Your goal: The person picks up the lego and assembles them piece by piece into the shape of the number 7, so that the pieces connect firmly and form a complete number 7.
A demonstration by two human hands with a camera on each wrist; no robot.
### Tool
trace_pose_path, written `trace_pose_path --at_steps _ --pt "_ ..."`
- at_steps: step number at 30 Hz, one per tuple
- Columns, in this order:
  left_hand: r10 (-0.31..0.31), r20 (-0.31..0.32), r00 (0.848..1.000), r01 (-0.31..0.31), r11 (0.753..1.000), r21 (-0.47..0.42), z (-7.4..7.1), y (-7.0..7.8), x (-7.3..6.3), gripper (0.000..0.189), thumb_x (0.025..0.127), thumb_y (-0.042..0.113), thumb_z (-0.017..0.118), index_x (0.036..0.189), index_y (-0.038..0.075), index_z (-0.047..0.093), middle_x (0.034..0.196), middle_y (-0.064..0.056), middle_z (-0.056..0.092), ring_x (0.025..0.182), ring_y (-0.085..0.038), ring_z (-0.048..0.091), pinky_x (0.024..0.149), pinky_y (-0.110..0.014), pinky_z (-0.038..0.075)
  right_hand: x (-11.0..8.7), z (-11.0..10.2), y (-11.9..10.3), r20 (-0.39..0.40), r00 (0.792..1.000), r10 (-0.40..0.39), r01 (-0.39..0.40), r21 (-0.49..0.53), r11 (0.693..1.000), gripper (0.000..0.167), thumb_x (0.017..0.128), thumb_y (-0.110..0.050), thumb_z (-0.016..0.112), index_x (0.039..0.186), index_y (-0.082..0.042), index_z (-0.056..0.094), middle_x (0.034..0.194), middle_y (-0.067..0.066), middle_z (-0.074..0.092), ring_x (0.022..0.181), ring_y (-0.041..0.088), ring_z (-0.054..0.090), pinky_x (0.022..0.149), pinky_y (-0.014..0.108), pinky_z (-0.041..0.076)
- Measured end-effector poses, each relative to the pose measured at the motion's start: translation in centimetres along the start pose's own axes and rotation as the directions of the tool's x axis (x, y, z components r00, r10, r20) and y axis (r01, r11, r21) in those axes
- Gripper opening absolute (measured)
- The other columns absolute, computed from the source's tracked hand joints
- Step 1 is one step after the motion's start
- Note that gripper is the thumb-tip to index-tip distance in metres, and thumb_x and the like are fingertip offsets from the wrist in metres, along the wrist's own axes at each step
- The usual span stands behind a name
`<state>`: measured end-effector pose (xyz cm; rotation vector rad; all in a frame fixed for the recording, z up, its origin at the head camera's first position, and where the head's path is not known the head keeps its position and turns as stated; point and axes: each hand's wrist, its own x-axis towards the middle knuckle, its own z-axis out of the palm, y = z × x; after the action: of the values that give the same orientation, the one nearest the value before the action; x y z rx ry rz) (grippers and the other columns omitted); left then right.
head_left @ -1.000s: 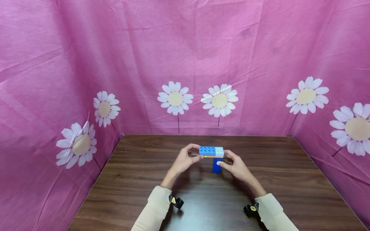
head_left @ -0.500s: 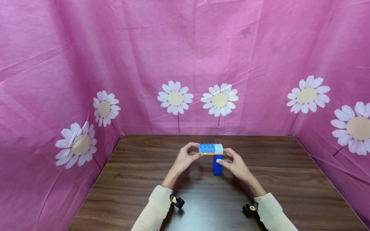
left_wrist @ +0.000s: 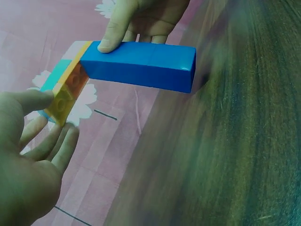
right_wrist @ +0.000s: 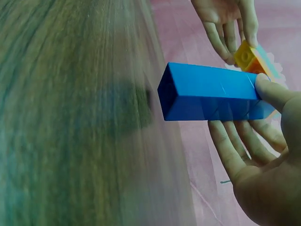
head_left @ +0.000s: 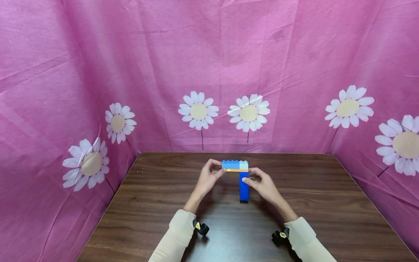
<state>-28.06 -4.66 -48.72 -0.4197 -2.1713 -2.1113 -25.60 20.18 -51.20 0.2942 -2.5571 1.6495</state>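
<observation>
Both hands hold one toy brick build shaped like an upside-down L. Its leg is a dark blue column [head_left: 243, 188] of stacked bricks, pointing down close over the table. Across its top runs a light blue brick [head_left: 230, 165] beside a pale blue-white brick [head_left: 243, 165], with a thin orange layer [head_left: 240, 170] and a yellow piece [left_wrist: 62, 104] beneath. My left hand [head_left: 207, 179] pinches the bar's free left end between thumb and fingers. High on the column, my right hand [head_left: 266, 186] grips it, thumb [right_wrist: 275, 90] on one face and fingers on another.
A brown wood-grain table [head_left: 147, 218] spreads beneath the hands. Behind it and along both sides hangs a pink cloth [head_left: 157, 72] printed with white daisies. Each wrist carries a small black camera, such as the left one [head_left: 203, 229].
The build has tilted, so its studded top shows less and more of the blue column shows. It has also shifted slightly left, with both hands keeping their hold.
</observation>
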Motion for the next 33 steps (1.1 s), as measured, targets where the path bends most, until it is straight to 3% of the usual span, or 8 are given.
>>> trace_pose_path --at_steps 4,7,12,17,24,29,33 --pt "0.007 -0.050 0.999 -0.006 1.000 0.028 0.1 -0.6 0.3 0.026 0.094 0.003 0.078 0.116 -0.006 0.067 0.126 -0.022 0.068 0.116 -0.030 0.069 0.103 -0.042 0.058 0.3 0.3 0.0 -0.019 0.999 0.031 -0.031 -0.008 0.999 0.050 0.098 -0.030 0.079 0.137 -0.001 0.066 0.125 0.019 0.070 0.106 0.026 0.074 0.090 0.032 0.062" --pt "-0.010 -0.058 0.998 0.013 0.999 0.039 0.3 -1.0 0.4 0.027 0.096 0.005 0.078 0.119 -0.005 0.068 0.125 -0.024 0.068 0.119 -0.036 0.069 0.103 -0.042 0.059 0.5 0.5 0.0 -0.028 0.999 0.047 -0.047 -0.011 0.999 0.052 0.099 -0.031 0.079 0.138 0.001 0.064 0.121 0.021 0.072 0.094 0.020 0.076 0.084 0.030 0.062" --pt "-0.009 -0.054 0.998 0.014 0.994 0.109 0.3 -1.8 0.7 0.028 0.097 0.005 0.074 0.123 -0.005 0.069 0.122 -0.023 0.071 0.113 -0.030 0.072 0.096 -0.032 0.061 0.9 0.7 0.1 -0.040 0.995 0.088 -0.087 0.010 0.996 0.052 0.099 -0.030 0.078 0.136 0.001 0.060 0.119 0.024 0.072 0.079 0.018 0.075 0.076 0.033 0.063" --pt "0.037 -0.046 0.998 -0.025 0.973 0.229 0.4 -2.7 1.3 0.028 0.098 0.003 0.070 0.124 -0.008 0.072 0.121 -0.021 0.069 0.110 -0.026 0.072 0.094 -0.031 0.062 1.4 0.8 0.3 -0.051 0.990 0.132 -0.133 -0.016 0.991 0.048 0.100 -0.032 0.078 0.129 0.000 0.058 0.114 0.022 0.073 0.081 0.024 0.076 0.074 0.031 0.061" --pt "-0.071 -0.016 0.997 0.072 0.961 0.267 0.7 -3.2 2.2 0.033 0.100 0.009 0.069 0.131 -0.002 0.071 0.127 -0.019 0.072 0.118 -0.031 0.068 0.106 -0.043 0.057 2.2 0.6 0.6 -0.077 0.981 0.178 -0.184 -0.078 0.980 0.046 0.100 -0.032 0.076 0.129 0.001 0.061 0.111 0.022 0.076 0.078 0.020 0.076 0.071 0.029 0.060" --pt "-0.055 0.015 0.998 0.049 0.953 0.298 0.8 -3.6 2.4 0.032 0.100 0.006 0.067 0.130 -0.003 0.070 0.117 -0.018 0.075 0.105 -0.022 0.071 0.096 -0.036 0.059 2.7 0.5 0.9 -0.077 0.978 0.196 -0.205 -0.137 0.969 0.049 0.102 -0.033 0.074 0.132 0.003 0.063 0.114 0.023 0.077 0.076 0.017 0.076 0.072 0.029 0.058" --pt "-0.083 0.040 0.996 0.064 0.937 0.342 1.0 -3.9 2.7 0.035 0.101 0.006 0.065 0.134 -0.005 0.069 0.124 -0.019 0.071 0.111 -0.024 0.071 0.097 -0.036 0.058 3.1 0.4 1.2 -0.059 0.976 0.211 -0.218 -0.186 0.958 0.050 0.104 -0.033 0.070 0.136 0.005 0.065 0.113 0.023 0.078 0.077 0.017 0.076 0.076 0.032 0.059"
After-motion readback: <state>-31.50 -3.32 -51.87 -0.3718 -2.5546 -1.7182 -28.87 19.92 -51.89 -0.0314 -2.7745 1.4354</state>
